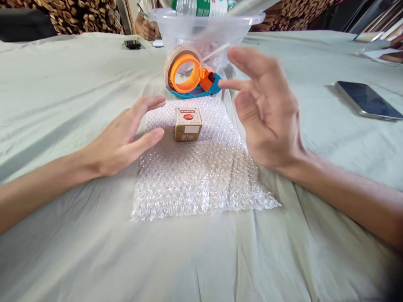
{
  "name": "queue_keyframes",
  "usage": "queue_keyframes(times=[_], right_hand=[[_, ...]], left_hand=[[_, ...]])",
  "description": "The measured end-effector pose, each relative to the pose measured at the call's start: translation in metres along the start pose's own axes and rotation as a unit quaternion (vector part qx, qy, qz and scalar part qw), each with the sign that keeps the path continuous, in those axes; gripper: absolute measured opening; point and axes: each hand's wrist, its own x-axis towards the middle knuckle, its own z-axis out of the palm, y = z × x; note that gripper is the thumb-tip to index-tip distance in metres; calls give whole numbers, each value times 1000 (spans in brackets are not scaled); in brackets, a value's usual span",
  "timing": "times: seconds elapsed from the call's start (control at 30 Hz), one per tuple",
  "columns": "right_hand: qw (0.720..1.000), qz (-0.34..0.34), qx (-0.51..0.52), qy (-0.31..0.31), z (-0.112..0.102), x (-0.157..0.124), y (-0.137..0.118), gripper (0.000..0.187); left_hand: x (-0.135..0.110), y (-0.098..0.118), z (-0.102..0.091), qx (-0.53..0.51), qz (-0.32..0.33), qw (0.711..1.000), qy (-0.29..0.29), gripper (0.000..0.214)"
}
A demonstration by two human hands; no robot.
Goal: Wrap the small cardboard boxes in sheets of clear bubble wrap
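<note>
A small gold and white cardboard box (188, 124) stands on a flat sheet of bubble wrap (195, 180). To the left of the box is my left hand (122, 138), its thumb and fingers apart and nothing in it. My right hand (267, 109) is raised at the right edge of the bubble wrap, fingers parted, slightly blurred and holding nothing. Neither hand touches the box. Just behind the bubble wrap rests an orange and blue tape dispenser (192, 75) with a roll of tape on it.
Behind the dispenser stands a clear plastic tub (208, 27) with a green-labelled bottle (204, 6) at its top. A smartphone (370, 100) lies at the right, a small black device (132, 44) at the far left. Another person's hand (146, 28) holds a pen across the cloth-covered table (78, 243).
</note>
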Motion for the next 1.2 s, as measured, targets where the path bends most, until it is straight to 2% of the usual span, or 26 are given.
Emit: queue_keyframes(times=[0.13,0.2,0.33,0.8,0.87,0.97,1.03,1.07,1.13,1.2], right_hand=[[986,88,8,-138,3,-2,-3,57],[981,99,-26,-166,6,-4,-2,55],[983,86,-54,-151,8,-3,1,45],[982,72,-80,-155,9,-3,-2,43],[982,83,-79,-147,7,-2,-5,39],[983,123,-109,-84,0,-1,-6,32],[971,153,-174,-54,-8,-3,-2,28],[961,166,-214,-56,-13,-5,1,27],[937,191,-282,-83,-20,-9,8,28],[916,227,-311,-116,-23,-11,12,35]], left_hand=[[-1,3,1,73,30,995,-56,74],[2,4,1,100,34,991,-83,70],[5,7,0,130,40,986,-100,66],[5,7,0,153,39,982,-106,71],[3,7,0,150,35,984,-85,66],[0,9,0,152,2,988,27,51],[-1,9,1,172,-46,980,86,46],[-1,9,1,183,-68,977,90,46],[-1,8,2,191,-88,975,67,50],[-1,8,2,183,-69,980,45,54]])
